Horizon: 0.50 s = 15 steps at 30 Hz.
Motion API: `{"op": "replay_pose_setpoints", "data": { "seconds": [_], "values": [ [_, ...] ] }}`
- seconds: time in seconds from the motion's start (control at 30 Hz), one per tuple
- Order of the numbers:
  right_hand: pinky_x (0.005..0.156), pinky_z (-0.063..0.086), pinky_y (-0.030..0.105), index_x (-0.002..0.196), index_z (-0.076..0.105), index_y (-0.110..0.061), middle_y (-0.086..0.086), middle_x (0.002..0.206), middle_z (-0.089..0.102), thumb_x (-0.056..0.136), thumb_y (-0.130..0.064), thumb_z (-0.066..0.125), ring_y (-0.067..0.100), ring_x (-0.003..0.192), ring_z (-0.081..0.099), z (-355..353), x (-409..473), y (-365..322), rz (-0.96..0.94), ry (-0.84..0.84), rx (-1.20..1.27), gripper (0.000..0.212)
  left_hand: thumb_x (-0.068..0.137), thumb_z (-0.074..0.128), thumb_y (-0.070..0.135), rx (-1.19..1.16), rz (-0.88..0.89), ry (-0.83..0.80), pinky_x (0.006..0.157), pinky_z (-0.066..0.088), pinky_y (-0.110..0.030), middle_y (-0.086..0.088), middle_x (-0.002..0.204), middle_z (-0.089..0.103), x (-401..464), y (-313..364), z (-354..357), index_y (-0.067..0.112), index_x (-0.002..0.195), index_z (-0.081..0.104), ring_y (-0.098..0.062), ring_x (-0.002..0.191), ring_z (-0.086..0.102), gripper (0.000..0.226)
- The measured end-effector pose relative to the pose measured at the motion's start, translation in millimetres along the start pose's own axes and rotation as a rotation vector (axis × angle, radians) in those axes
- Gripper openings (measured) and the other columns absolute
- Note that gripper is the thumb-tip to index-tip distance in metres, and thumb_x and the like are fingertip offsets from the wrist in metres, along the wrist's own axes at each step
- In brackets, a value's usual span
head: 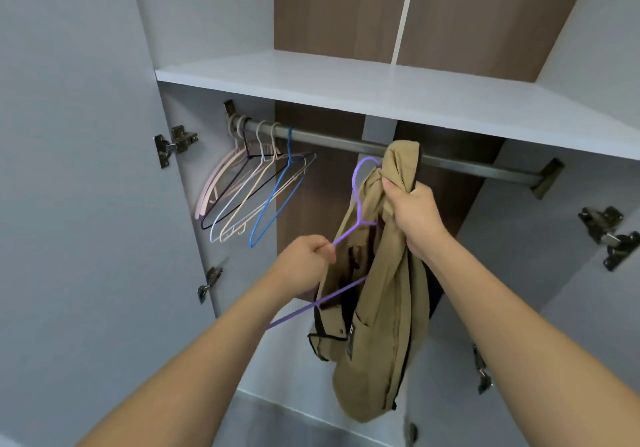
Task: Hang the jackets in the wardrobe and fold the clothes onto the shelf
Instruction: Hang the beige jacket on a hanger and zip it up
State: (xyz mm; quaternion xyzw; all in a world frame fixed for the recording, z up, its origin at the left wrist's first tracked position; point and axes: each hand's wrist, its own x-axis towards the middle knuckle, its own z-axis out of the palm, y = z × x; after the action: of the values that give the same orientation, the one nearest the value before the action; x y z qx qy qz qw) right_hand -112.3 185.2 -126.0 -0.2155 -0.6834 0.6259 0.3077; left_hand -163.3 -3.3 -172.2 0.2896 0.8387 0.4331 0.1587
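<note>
1. Head view: a khaki jacket (377, 290) is held bunched up in front of the open wardrobe, just below the rail (346, 143), with its top touching or overlapping the rail line.
2. The right hand (414, 212) is clenched round the gathered collar end of the jacket, so that grip is pinching fabric.
3. A purple hanger (356, 200) is gripped by the left hand (304, 261) on one shoulder arm, fingers curled tight round the wire. Its hook is tucked against the jacket near the top.
4. Judging from this, the hanger isn't properly fed into the jacket yet, so probably nothing should be hooked on the rail until that's sorted.
5. To do it well, the free hanger arm would best be slid into one shoulder first, then the collar shifted across so the other shoulder can be seated.
6. The fabric looks limp and heavy, so it'll likely slide off thin wire if it's left lopsided.
7. Spare hangers (249, 190) are bunched at the rail's left end, well apart, so open rail is available right above.
8. The shelf (346, 89) above hasn't been given any folded clothes.
</note>
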Motion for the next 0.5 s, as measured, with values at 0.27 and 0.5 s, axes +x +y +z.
{"op": "replay_pose_setpoints", "data": {
  "seconds": [0.27,0.5],
  "values": [
    [0.087,0.04,0.025,0.108,0.059,-0.025,-0.009,0.104,0.051,0.097,-0.036,0.055,0.014,0.103,0.049,-42.8,-2.1,-6.9,-0.368,-0.141,-0.867,0.016,0.101,0.052,0.017,-0.262,0.248,0.149,0.061,0.037,-0.019,0.003,0.068,0.052,-4.6,-0.8,-7.9,0.014,0.075,0.063,-0.007,0.063,0.044,0.029],
    [0.091,0.043,0.037,0.109,0.052,-0.041,-0.014,0.098,0.059,0.094,-0.055,0.044,0.02,0.102,0.056,-41.7,13.9,-14.4,-0.472,-0.413,-1.132,0.023,0.101,0.052,0.019,-0.187,0.234,0.195,0.066,0.041,-0.03,0.015,0.067,0.053,-16.5,7.7,-9.6,0.013,0.089,0.067,-0.006,0.064,0.044,0.02]
  ]
}}
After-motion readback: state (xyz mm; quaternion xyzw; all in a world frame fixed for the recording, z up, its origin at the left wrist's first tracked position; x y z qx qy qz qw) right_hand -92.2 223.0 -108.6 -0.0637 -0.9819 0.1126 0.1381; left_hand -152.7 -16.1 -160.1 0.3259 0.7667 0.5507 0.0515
